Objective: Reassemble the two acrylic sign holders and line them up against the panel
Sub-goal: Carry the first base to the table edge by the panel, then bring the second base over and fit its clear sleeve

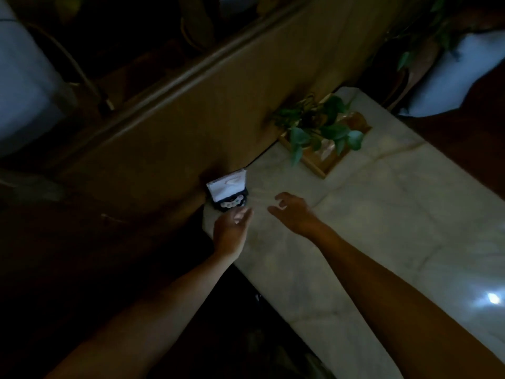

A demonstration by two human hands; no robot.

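Sign holder [228, 191] upright against wood panel [169, 127] on marble counter [382, 214]; left hand [231, 231], right hand [293, 212] spread, empty.

sign holder [228, 188] upright against panel [164, 132]

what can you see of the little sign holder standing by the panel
The sign holder is small, with a white card leaning back in a dark base that bears pale, blurred markings. It stands on the marble counter near its corner, back against the brown panel. The left hand is just in front, fingers close to the base; contact cannot be told. The picture is dim and blurred, so any clear acrylic is hard to make out.
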